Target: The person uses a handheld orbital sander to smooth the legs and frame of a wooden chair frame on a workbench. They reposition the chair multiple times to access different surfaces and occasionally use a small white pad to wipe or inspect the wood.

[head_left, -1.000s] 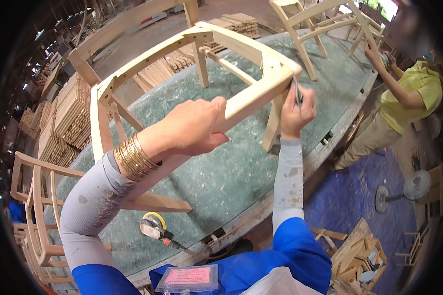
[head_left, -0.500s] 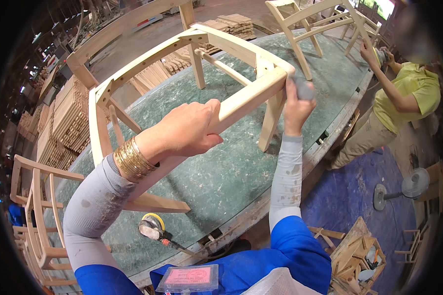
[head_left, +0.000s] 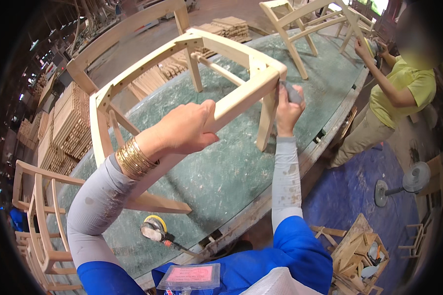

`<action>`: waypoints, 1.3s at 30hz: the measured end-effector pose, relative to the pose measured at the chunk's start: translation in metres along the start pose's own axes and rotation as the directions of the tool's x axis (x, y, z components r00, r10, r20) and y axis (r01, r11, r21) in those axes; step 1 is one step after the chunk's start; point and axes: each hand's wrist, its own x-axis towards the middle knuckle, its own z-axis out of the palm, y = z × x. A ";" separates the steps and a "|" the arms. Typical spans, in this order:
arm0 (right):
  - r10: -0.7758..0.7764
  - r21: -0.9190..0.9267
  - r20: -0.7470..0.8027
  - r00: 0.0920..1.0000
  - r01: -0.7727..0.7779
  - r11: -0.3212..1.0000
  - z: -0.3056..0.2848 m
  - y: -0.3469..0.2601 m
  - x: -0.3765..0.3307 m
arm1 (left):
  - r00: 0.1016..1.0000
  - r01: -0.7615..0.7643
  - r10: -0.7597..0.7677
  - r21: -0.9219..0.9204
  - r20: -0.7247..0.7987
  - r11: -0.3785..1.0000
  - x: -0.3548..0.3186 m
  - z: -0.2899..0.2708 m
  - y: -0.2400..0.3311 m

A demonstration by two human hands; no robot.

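Observation:
A pale wooden chair frame (head_left: pixel 243 101) stands on the green table top (head_left: pixel 221 182), its seat ring without a panel. My left hand (head_left: pixel 182 128), with gold bangles at the wrist, is closed over the near seat rail. At the rail's right end, by the corner above a leg, my right hand (head_left: pixel 289 110) grips a grey sanding pad (head_left: pixel 294 93) against the wood. The pad's kind is not fully clear, as fingers cover part of it. A round power sander (head_left: pixel 153 227) with a yellow rim lies on the table near me.
Across the table at right, a person in a yellow shirt (head_left: pixel 403 93) works on another chair frame (head_left: pixel 305 34). More chair frames (head_left: pixel 39 216) stand at left, beyond them stacked timber (head_left: pixel 64 128). A fan (head_left: pixel 416 177) and a box of wood scraps (head_left: pixel 362 265) are at right.
My right hand has moved slightly left and down along the corner with the grey pad. My left hand keeps its hold on the rail.

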 end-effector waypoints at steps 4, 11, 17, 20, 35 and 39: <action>0.007 -0.017 -0.011 1.000 -0.007 1.000 0.008 -0.017 0.008 | 1.000 0.010 -0.010 -0.013 0.013 1.000 -0.002 -0.005 0.002; 0.319 -0.321 0.058 0.946 -0.284 0.903 -0.064 -0.019 -0.124 | 1.000 0.016 -0.016 0.029 0.006 0.999 -0.001 -0.001 0.006; 0.562 -0.579 0.543 0.624 -0.207 0.789 -0.187 -0.136 -0.268 | 0.989 -0.083 0.095 0.105 -0.112 0.991 0.011 0.003 -0.023; 0.837 -0.822 0.377 0.398 -0.272 0.500 -0.271 -0.217 -0.304 | 1.000 0.009 -0.005 0.273 -0.013 0.962 -0.003 -0.010 0.022; 0.739 -0.977 -0.121 0.663 0.052 -0.206 -0.638 -0.292 -0.250 | 0.944 -0.295 0.241 -0.249 -0.223 0.923 -0.286 0.150 0.098; 0.896 -0.959 0.185 0.405 -0.126 0.254 -0.471 -0.235 -0.200 | 0.966 0.174 -0.131 -0.184 0.223 0.968 -0.393 0.223 0.144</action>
